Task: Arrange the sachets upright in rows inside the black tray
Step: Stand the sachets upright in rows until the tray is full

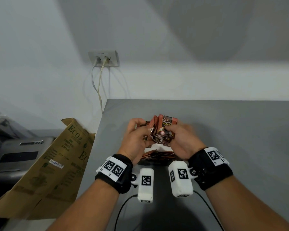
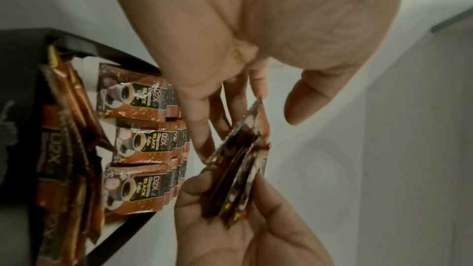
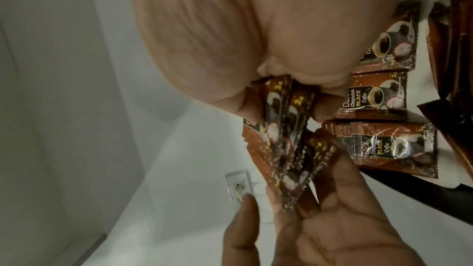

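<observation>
A fanned bundle of brown D2X Black coffee sachets is up above the tray. My right hand pinches its lower end between thumb and fingers. My left hand lays its fingers against the side of the bundle, its thumb apart from it. Below, the black tray holds upright sachets in three rows. More sachets lean loosely at its near side. In the right wrist view the bundle fans out beside the rows.
The tray sits on a grey table near its left edge. A flattened brown carton leans against that edge, with a grey machine beyond it. A wall socket with two cables is behind. Wrist-camera cables trail toward me.
</observation>
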`<state>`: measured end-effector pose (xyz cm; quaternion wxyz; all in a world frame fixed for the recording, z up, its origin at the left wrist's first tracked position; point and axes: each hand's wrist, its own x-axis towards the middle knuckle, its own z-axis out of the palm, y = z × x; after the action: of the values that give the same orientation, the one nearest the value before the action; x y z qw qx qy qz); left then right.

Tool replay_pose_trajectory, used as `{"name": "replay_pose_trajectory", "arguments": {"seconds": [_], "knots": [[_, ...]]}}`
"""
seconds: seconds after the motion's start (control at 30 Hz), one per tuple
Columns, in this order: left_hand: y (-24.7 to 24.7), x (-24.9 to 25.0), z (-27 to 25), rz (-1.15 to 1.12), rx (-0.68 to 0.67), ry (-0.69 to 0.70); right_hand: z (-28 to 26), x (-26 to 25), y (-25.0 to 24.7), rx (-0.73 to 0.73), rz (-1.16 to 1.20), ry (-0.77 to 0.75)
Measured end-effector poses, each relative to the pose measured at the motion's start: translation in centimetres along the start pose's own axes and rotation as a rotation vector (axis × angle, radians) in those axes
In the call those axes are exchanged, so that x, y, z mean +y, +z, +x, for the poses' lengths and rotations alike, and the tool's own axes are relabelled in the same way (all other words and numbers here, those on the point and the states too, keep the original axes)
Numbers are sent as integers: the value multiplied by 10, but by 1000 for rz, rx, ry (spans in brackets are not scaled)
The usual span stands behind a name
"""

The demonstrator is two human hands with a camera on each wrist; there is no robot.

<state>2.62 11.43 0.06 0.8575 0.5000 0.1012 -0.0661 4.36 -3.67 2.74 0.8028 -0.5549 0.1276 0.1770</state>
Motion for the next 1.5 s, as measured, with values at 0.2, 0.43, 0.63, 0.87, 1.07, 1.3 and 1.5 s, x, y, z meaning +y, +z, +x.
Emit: {"name": "replay_pose_trajectory", "arguments": {"seconds": [0.2, 0.43, 0.63, 0.87, 1.07, 1.3, 1.5], "knots": [[9, 11, 1, -23, -130, -237, -5, 5, 12, -73, -249, -91], [12, 2, -4, -187, -68, -346, -1, 4, 3, -136, -1042, -247], [10, 11, 1, -90, -63, -335, -15, -13, -3, -280, -1194, -468], [12, 6, -4, -193, -207, -345, -9, -15, -2, -305, -1398, -528], [13, 8, -4, -204, -191, -343, -10, -14, 1, -331, -1326, -549], [12, 14, 3, 16, -125, -129, -6, -36, -2, -106, -1084, -476], [2, 17, 11, -4, 92, -81, 14, -51, -22, 97, -1037, -507]]}}
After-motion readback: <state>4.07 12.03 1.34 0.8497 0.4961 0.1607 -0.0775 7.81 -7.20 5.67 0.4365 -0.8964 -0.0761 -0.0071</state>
